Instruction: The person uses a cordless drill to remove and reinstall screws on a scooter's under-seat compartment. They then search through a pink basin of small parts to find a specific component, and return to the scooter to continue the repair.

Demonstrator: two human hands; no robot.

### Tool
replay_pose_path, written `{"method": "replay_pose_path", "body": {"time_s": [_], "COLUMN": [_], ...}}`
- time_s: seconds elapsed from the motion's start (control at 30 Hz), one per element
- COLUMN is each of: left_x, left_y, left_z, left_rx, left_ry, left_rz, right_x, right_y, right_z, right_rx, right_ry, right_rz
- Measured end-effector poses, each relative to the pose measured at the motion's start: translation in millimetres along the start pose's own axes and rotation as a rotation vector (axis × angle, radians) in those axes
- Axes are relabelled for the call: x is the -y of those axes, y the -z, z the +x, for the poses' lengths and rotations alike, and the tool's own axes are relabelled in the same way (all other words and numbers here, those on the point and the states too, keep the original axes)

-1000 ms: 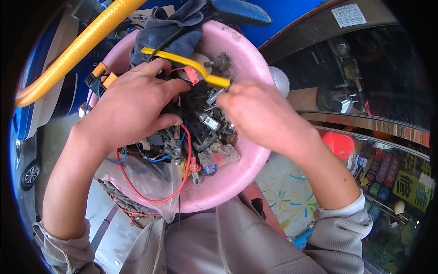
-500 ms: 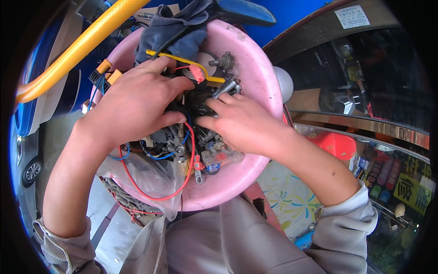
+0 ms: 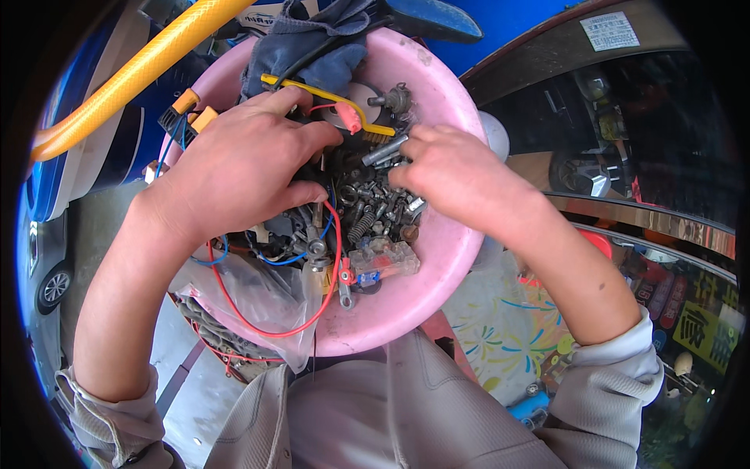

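Evidently the person is sorting through a pink basin [image 3: 449, 258] of loose hardware resting on their lap, and the step in hand looks like picking small metal pieces out of the heap. Their left hand [image 3: 242, 160] is lying palm-down over the dark tangle of parts on the basin's left side, fingers spread a little and curled onto the pile, seemingly pinning it or holding it aside; whether it is gripping any one piece I cannot tell. Their right hand [image 3: 457, 176] is reaching in from the right with fingertips drawn together, pinching among the bolts and screws [image 3: 375, 211] at the basin's middle, a silver bolt [image 3: 384, 148] lying just beside its knuckles. A yellow-handled brush [image 3: 328, 98] is lying across the far side, a red wire [image 3: 328, 289] is looping over the near rim, and a small clear component [image 3: 383, 258] is sitting near the front. Judging from this, the next move calls for a fine pinch to lift one fastener free without dragging wires or neighbouring springs along.
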State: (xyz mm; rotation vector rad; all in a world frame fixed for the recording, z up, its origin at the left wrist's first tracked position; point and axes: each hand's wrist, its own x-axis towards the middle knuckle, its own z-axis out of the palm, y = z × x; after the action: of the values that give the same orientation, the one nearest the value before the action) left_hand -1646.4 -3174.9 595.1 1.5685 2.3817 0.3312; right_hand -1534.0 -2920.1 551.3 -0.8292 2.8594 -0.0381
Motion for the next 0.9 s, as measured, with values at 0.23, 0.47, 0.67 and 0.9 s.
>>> {"method": "replay_pose_path", "body": {"time_s": [0.23,0.47,0.67,0.9], "left_x": [2.1,0.1,-3.8,-3.1], "left_y": [-4.0,-0.2,2.9,1.6], "left_z": [-0.8,2.6,-0.5,6.3], "left_rx": [-0.018,-0.005,0.032,0.019], "left_ry": [-0.006,-0.003,0.043,0.012], "left_rz": [0.015,-0.016,-0.011,-0.026], "right_x": [-5.8,-8.3,6.3,38.6], "right_y": [3.0,-11.7,27.3,-10.4], "right_z": [14.1,19.5,7.3,6.2], "right_rx": [-0.177,-0.308,-0.470,-0.001], "right_ry": [-0.056,-0.009,-0.090,-0.041], "right_rz": [-0.066,-0.218,0.047,0.221]}}
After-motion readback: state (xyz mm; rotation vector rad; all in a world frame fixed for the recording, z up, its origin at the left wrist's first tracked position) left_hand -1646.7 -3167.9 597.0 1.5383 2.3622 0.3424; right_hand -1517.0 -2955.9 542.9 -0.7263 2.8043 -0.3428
